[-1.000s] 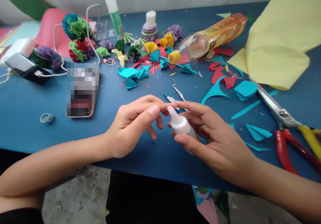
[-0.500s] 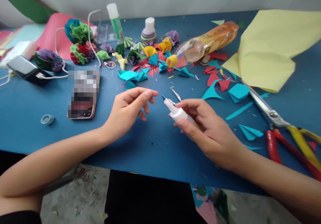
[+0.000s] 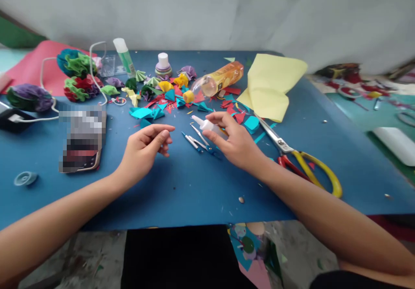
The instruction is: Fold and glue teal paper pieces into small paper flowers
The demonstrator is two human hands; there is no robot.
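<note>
Squeeze bottle [image 3: 207, 125], any writing hidden, gripped by right hand [image 3: 236, 144]; left hand [image 3: 145, 147] half-open, empty.

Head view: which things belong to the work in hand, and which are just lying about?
Likely part of the work:
white nozzle bottle, in the right hand
blue folded paper
scissors
glue stick

Likely just lying about:
phone
drink bottle, on its side
grey cap
</note>
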